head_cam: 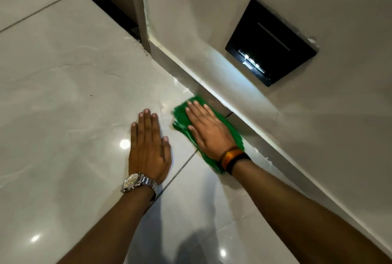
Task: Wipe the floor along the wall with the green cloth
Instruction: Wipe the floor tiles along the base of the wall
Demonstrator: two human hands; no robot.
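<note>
1. We see the green cloth (pixel 182 119) lying flat on the floor (pixel 63 94), pinned under our right hand (pixel 209 131), which presses on it with the palm down and the fingers stretched out straight and close together.
2. The cloth shows beyond the fingertips, along the thumb side and past the wrist, so the hand covers its middle part.
3. Its far edge runs just beside the skirting at the foot of the wall (pixel 275 119); we cannot tell whether it touches it.
4. The cloth is bright green, rumpled and folded at the edges, and a little blurred.
5. Our left hand (pixel 148 147) rests flat on the bare glossy tile just beside the cloth, fingers extended, holding nothing.
6. A silver wristwatch (pixel 137 182) sits on the left wrist, and dark and orange bands (pixel 233 158) circle the right wrist.
7. A black panel (pixel 271 41) with a small light is set in the wall above the cloth.
</note>
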